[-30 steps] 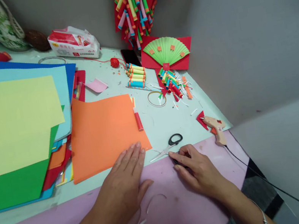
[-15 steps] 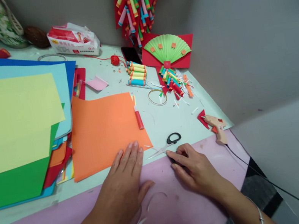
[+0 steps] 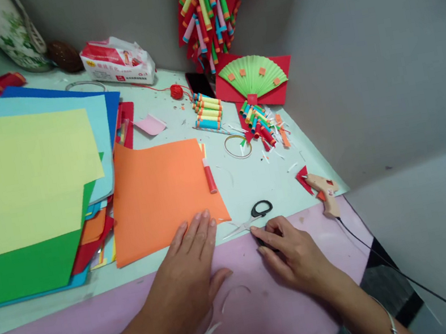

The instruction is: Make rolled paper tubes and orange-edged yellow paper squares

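My left hand (image 3: 188,274) lies flat with its fingers stretched out, the fingertips resting on the near corner of an orange paper sheet (image 3: 158,193). My right hand (image 3: 292,250) is curled over the lower handle of the black-handled scissors (image 3: 253,218), which lie on the table with their blades pointing left toward the orange sheet. A red glue stick (image 3: 210,178) rests at the sheet's right edge.
A stack of coloured paper (image 3: 22,179) fills the left. A hot glue gun (image 3: 323,192) with its cord lies at the right. Rolled paper tubes (image 3: 208,113), a green paper fan (image 3: 252,75), a tape ring (image 3: 238,146) and a tissue pack (image 3: 118,61) sit farther back, before grey walls.
The view has shifted slightly; both hands stay where they were, the left on the orange sheet and the right at the scissors.
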Tool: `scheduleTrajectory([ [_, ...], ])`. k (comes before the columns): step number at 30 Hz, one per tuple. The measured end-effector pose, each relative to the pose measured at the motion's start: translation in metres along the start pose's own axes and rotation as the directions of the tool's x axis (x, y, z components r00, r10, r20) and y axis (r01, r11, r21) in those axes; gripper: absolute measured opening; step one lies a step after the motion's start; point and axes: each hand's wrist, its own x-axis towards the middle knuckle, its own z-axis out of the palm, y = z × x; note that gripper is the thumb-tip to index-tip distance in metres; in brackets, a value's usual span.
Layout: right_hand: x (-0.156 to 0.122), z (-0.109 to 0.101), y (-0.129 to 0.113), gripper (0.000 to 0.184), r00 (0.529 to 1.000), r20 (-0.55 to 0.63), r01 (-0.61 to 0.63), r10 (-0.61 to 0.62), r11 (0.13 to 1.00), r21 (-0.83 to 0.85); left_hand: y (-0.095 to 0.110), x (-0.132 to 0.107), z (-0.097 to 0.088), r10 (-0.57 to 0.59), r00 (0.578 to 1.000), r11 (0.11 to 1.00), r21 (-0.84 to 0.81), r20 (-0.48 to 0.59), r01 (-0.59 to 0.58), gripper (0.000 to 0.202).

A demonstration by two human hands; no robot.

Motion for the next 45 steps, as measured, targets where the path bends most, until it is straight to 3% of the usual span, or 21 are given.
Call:
scheduleTrajectory([
  [7,0.004,0.002,-0.002,0.041,1.000,-0.020,0.001,-0.001,0.999,-0.039,0.000,0.000,-0.001,-0.002,1.000,1.000,-0.014,-0.008,0.002,0.066],
  [23,0.007,0.000,0.010,0.040,0.997,-0.076,-0.008,0.010,0.999,0.039,-0.004,0.000,0.000,-0.010,1.000,0.994,-0.105,-0.023,0.007,0.061],
  [45,0.005,0.004,0.016,0.039,0.994,-0.102,0.027,-0.042,0.990,-0.142,-0.001,0.008,-0.003,-0.041,0.998,0.997,-0.063,0.036,0.044,0.059],
])
